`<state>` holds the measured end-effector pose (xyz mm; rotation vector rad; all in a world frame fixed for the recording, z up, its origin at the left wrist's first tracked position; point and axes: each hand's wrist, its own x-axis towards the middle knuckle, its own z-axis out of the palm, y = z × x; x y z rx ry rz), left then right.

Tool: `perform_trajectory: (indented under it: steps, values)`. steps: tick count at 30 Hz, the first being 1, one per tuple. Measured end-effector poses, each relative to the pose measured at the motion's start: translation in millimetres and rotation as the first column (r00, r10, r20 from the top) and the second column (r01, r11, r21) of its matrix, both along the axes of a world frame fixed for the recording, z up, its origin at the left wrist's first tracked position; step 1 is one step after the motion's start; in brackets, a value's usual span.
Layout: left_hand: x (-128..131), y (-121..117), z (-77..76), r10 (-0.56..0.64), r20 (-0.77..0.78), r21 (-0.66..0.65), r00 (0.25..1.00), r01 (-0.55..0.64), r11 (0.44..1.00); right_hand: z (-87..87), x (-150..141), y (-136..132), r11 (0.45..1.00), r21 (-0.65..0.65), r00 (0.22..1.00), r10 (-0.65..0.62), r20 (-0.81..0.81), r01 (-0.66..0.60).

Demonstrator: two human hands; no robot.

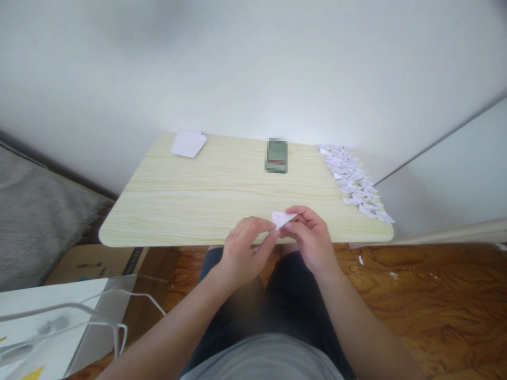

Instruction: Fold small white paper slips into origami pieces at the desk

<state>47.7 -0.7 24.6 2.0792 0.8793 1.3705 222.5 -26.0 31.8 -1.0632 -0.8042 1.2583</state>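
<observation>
A small folded piece of white paper [282,218] is held between both hands, just over the front edge of the table [190,200]. My left hand [247,245] pinches its lower left corner with thumb and forefinger. On the other side, my right hand [311,235] grips the right part of the paper, thumb in front and fingers behind. Several folded white paper pieces [348,174] lie in overlapping rows along the table's right side. At the back left rests a stack of flat white paper sheets [188,143].
A green, blurred-out rectangular item [277,155] lies near the table's back edge, by the white wall [253,68]. Below left are a cardboard box [95,261] and white cables [119,293]. Paper scraps [360,260] dot the wooden floor [447,311].
</observation>
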Motion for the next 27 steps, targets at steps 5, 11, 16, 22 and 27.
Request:
perform_trajectory:
  steps: [5, 11, 16, 22, 27]
  values:
    - [0.7, -0.9, -1.0, 0.012, 0.010, -0.015, 1.000, -0.012, 1.000, 0.0, -1.3, 0.1, 1.000, -0.005, 1.000, -0.013, -0.026, 0.013]
    - [2.7, -2.3, 5.2, -0.059, 0.001, 0.022, 0.998, 0.059, 0.998, 1.9, -3.5, -0.1, 0.999, -0.024, 0.997, -0.030, -0.075, 0.028]
    - [-0.3, -8.0, 11.4, -0.135, 0.043, -0.061, 0.990, 0.137, 0.989, 5.6, -4.1, -1.6, 0.998, -0.008, 0.996, -0.069, 0.058, 0.069]
    - [-6.0, 1.0, 14.0, -0.011, 0.328, -0.443, 0.945, 0.164, 0.882, 13.4, -3.6, -7.5, 0.996, 0.092, 0.995, -0.002, 0.104, -0.008]
    - [-6.0, 7.8, 18.4, -0.081, 0.400, -0.478, 0.913, 0.283, 0.831, 28.1, -9.2, -13.9, 0.996, 0.082, 0.984, 0.029, 0.178, -0.044]
